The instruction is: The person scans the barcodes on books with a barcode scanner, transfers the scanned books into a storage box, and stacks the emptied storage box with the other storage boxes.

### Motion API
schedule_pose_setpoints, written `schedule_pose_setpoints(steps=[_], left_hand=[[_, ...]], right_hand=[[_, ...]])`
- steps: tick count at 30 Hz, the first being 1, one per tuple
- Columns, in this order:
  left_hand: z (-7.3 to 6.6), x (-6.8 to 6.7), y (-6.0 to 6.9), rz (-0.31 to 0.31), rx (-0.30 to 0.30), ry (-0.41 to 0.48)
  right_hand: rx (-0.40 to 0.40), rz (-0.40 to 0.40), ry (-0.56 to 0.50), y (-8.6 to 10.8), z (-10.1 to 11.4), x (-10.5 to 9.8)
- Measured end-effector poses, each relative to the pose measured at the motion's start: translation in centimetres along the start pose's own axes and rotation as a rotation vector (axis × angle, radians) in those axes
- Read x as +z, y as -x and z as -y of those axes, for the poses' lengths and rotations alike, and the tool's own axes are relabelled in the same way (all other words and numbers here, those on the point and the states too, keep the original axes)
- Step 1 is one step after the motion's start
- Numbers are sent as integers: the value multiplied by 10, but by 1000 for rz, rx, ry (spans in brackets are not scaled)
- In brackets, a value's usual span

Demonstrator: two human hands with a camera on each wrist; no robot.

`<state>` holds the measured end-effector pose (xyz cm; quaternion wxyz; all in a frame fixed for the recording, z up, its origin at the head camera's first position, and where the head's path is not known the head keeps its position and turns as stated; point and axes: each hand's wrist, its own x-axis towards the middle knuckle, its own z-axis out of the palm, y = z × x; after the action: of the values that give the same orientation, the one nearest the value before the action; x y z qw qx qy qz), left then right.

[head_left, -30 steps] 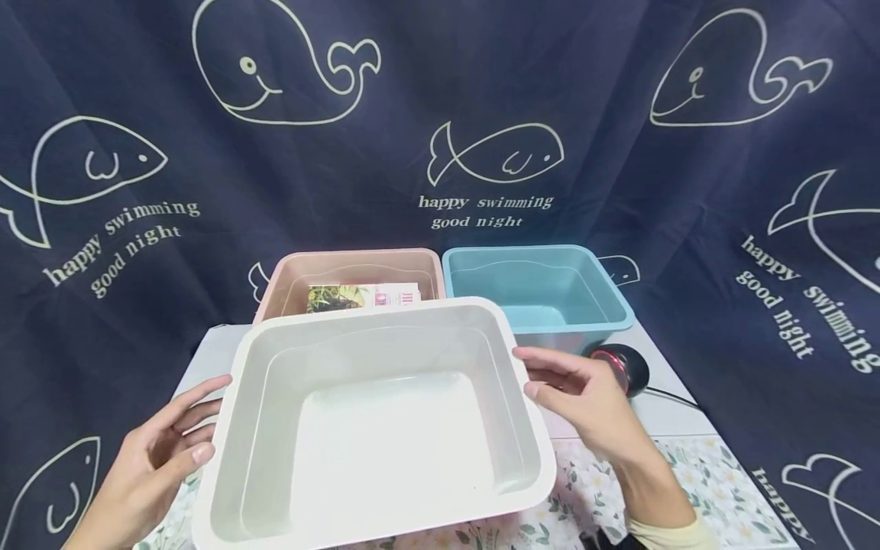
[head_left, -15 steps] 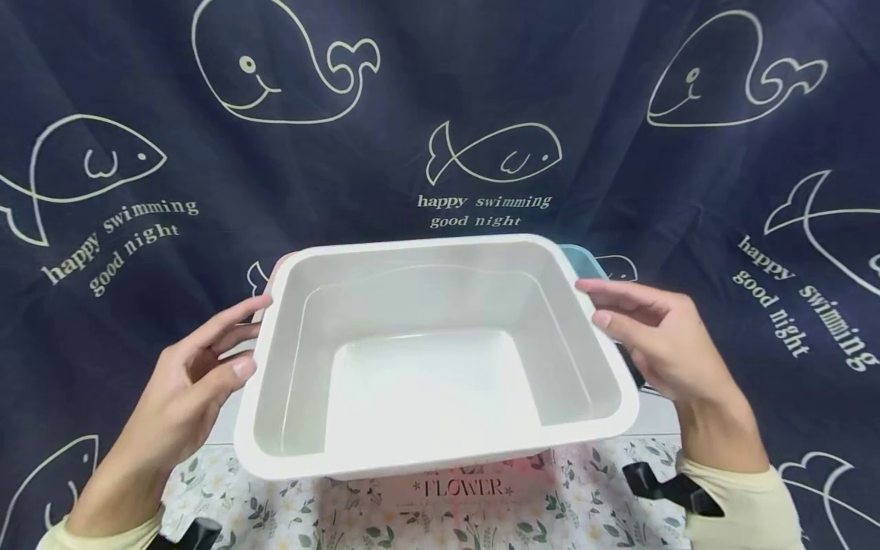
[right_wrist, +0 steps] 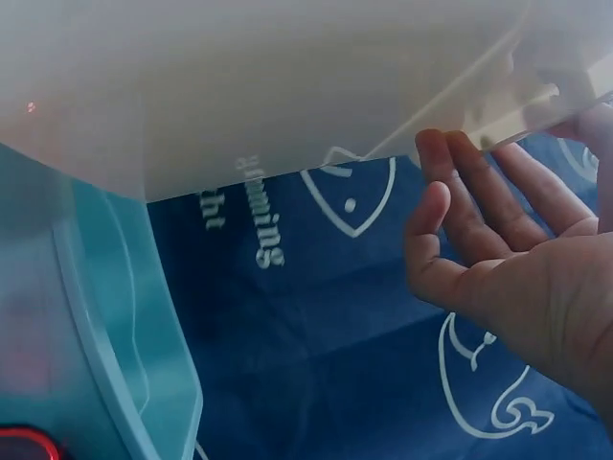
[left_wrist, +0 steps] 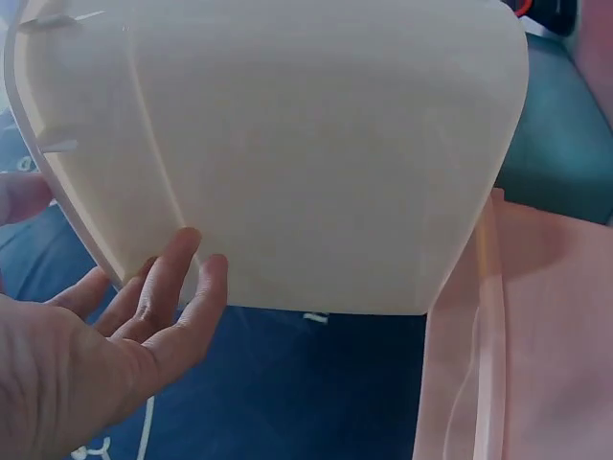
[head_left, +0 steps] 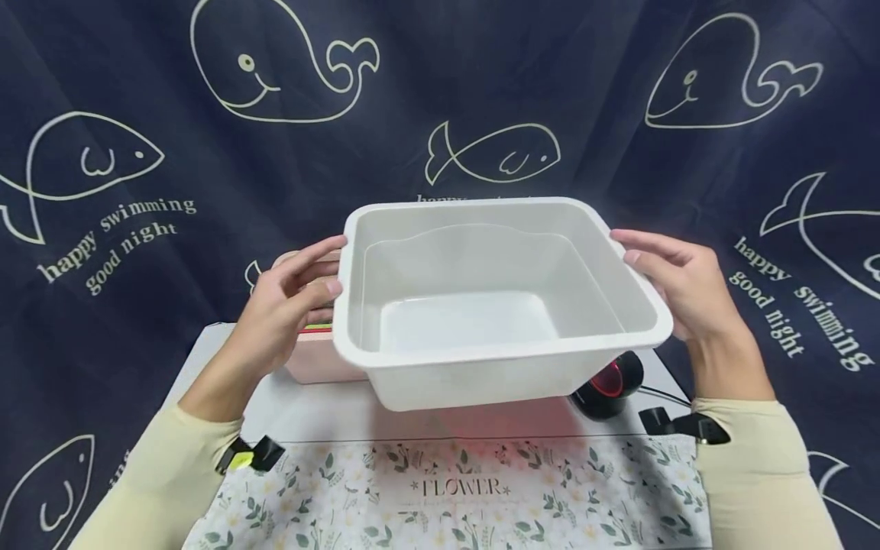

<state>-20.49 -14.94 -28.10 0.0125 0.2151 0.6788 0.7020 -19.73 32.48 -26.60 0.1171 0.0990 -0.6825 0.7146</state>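
Observation:
Between my two hands, a white plastic storage bin point(head_left: 474, 267) is held up above the table, its inside bare and its near side tilted down. My left hand point(head_left: 289, 302) grips its left rim, thumb on the near side and fingers beneath the edge. On the opposite rim, my right hand point(head_left: 681, 283) pinches with thumb and forefinger. In the left wrist view the fingertips touch the bin's outer wall point(left_wrist: 316, 172). The right wrist view shows the fingers under the rim, against the outer wall point(right_wrist: 239, 96).
Behind the white bin stand a pink bin point(head_left: 319, 359), mostly covered, and a blue bin point(right_wrist: 153, 316). A black device with a red glow point(head_left: 608, 386) and a cable sits at right. A floral mat point(head_left: 467, 489) covers the table's front; a dark curtain point(head_left: 412, 76) hangs behind.
Both hands have lifted the white bin upward and moved it away and to the right. It now covers the blue bin in the head view, and more of the floral mat shows.

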Motion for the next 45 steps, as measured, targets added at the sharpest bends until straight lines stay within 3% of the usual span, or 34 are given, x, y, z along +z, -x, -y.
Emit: schedule_pose_setpoints(steps=[7, 13, 19, 25, 31, 40, 45], left_hand=[[9, 15, -42, -28, -84, -13], [17, 31, -74, -4, -88, 15], [30, 43, -95, -8, -95, 43], [41, 53, -112, -10, -97, 46], [48, 63, -124, -21, -109, 40], [49, 69, -143, -35, -164, 11], [48, 71, -153, -43, -179, -13]], right_hand=[[96, -78, 32, -26, -3, -21], [149, -146, 21, -44, -6, -38], [165, -182, 3, -57, -16, -49], [153, -234, -13, -68, -24, -59], [199, -231, -36, -76, -30, -72], [277, -200, -51, -91, -33, -86], [287, -192, -117, -98, -34, -89]])
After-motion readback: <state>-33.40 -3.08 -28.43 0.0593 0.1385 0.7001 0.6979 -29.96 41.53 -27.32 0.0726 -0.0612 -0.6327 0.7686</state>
